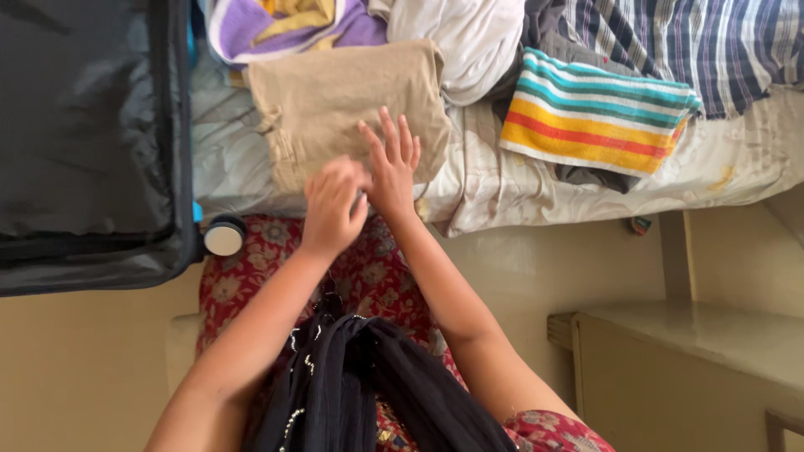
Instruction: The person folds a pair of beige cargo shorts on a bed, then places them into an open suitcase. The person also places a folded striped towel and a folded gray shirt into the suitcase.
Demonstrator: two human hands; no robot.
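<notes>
A folded beige garment (335, 96) lies on the bed, close to its near edge. My right hand (392, 163) rests flat on its lower right corner with the fingers spread. My left hand (333, 205) is curled just beside it at the garment's near edge, fingers bent inward; whether it pinches the cloth is hidden. To the left lies an open suitcase (92, 142) with a dark grey lining, its white wheel (224, 238) pointing toward me.
A folded towel (596, 113) with teal, yellow and red stripes lies to the right on the pale sheet (729, 167). Purple, yellow and white clothes (293, 25) are piled behind, beside a blue checked cloth (695, 42). A low cabinet (695, 360) stands at the lower right.
</notes>
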